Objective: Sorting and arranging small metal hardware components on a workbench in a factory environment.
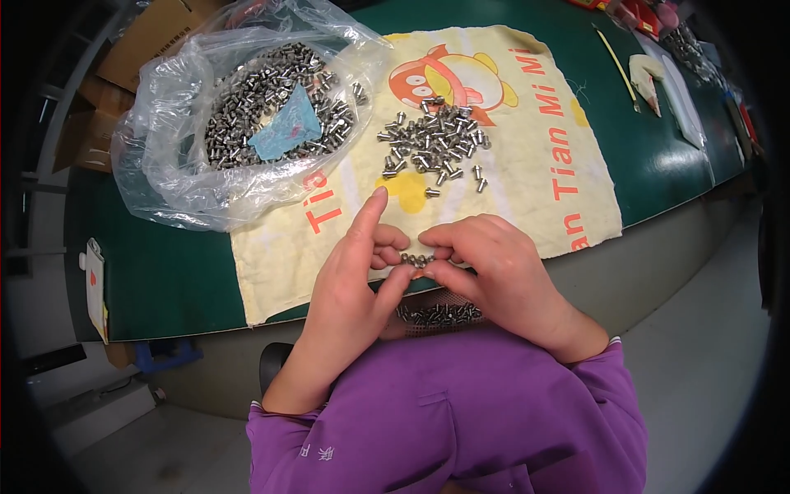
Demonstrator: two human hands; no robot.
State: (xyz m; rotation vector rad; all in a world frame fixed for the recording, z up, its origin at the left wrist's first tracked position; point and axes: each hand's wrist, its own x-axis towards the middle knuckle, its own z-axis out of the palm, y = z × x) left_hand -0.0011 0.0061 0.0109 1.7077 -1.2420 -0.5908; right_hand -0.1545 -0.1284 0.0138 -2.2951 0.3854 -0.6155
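The fingers of the left hand (346, 262) and right hand (495, 253) clamp a short row of metal screws (418, 260) near the front edge of the yellow cloth (276, 276), below the loose screw pile (434, 138)

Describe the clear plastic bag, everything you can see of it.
The bag is clear, thin-looking plastic, crumpled and glossy, its mouth spread wide open. Inside lies a heap of small silvery fasteners with a blue scrap on top. It sits at the upper left, partly on the green table, partly over the cloth. Neither the left hand nor the right hand touches it.
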